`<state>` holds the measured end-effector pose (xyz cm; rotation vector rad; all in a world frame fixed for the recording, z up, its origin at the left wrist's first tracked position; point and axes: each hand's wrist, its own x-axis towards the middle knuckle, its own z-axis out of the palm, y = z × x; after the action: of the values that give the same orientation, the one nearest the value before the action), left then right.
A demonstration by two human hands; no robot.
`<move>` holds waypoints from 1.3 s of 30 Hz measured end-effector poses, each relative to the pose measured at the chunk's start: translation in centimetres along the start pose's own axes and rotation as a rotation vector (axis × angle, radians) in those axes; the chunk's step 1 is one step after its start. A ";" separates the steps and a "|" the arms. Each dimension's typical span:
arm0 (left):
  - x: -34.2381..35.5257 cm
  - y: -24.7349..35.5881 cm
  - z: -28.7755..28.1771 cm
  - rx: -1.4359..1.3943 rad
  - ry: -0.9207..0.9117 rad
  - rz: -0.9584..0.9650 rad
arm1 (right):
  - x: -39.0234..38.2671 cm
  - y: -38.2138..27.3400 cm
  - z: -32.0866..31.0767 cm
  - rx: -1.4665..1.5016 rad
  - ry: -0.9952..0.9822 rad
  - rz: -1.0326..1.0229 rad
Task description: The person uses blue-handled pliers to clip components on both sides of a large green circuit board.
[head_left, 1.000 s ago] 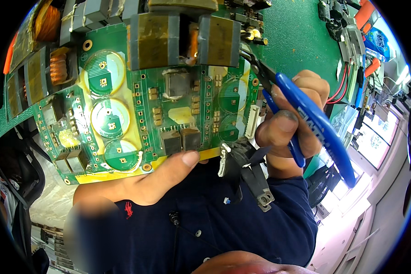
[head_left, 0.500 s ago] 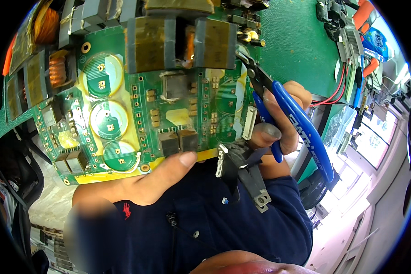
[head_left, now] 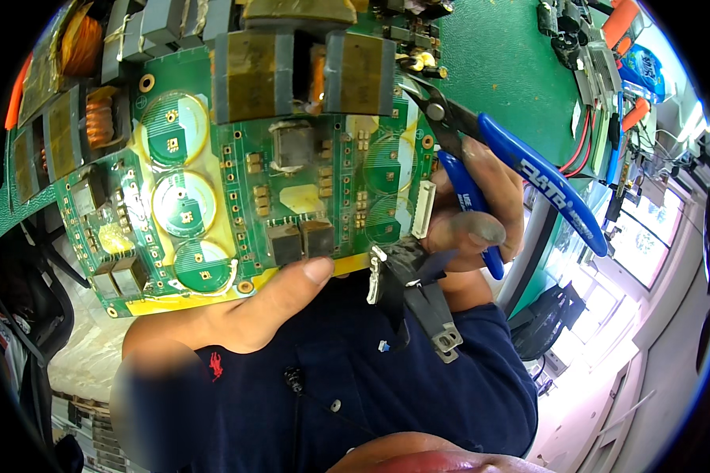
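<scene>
A large green circuit board (head_left: 292,201) is tilted up in front of my chest, with wound coils, grey-edged blocks and round capacitor outlines on it. My left hand (head_left: 268,311) grips its near edge, thumb on top and fingers hidden underneath. In my right hand (head_left: 493,209), at the board's right side, is a pair of blue-handled side cutters (head_left: 552,181). Their handles are spread, and the jaws reach behind or beside the board's right edge, tips partly hidden. A black metal bracket (head_left: 432,311) hangs from the near right corner, below my right thumb and a white connector (head_left: 424,210).
The green work mat (head_left: 497,67) lies beyond the board. Black cylindrical parts (head_left: 564,39), orange-handled tools (head_left: 621,22), red wires (head_left: 582,146) and a blue packet (head_left: 643,71) sit at the far right. A dark chair (head_left: 35,315) stands at the left.
The cutters' handles have spread wider, the outer one swinging to the right. My right hand has shifted slightly, and the board has moved a little to the left.
</scene>
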<state>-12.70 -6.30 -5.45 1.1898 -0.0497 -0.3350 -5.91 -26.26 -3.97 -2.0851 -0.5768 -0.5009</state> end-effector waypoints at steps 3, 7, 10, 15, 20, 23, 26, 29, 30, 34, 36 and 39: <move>0.0 0.0 0.0 0.004 0.014 -0.021 | 0.3 -0.2 0.0 -0.029 -0.010 0.016; 0.0 -0.1 -0.3 0.069 -0.020 -0.006 | 0.0 -0.5 -0.3 -0.013 0.030 0.126; 0.0 -0.6 -0.3 0.095 -0.016 0.007 | 0.2 -0.1 -0.4 0.047 0.050 0.095; 0.5 0.4 -0.4 0.136 -0.028 0.026 | 1.3 0.1 -1.0 -0.009 -0.028 0.022; 0.3 0.1 0.0 0.071 0.018 0.056 | 2.3 -0.2 -1.4 -0.042 -0.090 -0.005; 0.2 -0.1 0.1 0.072 0.013 0.034 | 3.1 -0.7 -1.3 -0.066 -0.110 -0.002; 0.4 -0.7 -0.4 0.118 -0.048 0.051 | 3.8 -1.3 -1.4 -0.084 -0.139 -0.020; 0.4 -0.8 -0.2 0.088 -0.064 0.020 | 4.8 -1.0 -1.8 -0.135 -0.194 -0.172; 0.4 -0.8 -0.1 0.059 -0.058 -0.004 | 5.1 -1.0 -2.1 -0.153 -0.217 -0.216; 0.7 -0.6 -0.3 0.108 -0.090 0.017 | 5.9 -0.9 -2.2 -0.156 -0.291 -0.299; 0.7 -0.6 -0.3 0.113 -0.095 0.010 | 5.8 -0.5 -1.8 -0.123 -0.291 -0.303; 0.8 -0.4 -0.3 0.102 -0.090 0.007 | 5.3 -0.1 -2.2 -0.140 -0.304 -0.302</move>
<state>-12.01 -6.42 -6.00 1.2743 -0.1509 -0.3836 -1.97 -26.96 0.08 -2.2361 -1.0719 -0.4035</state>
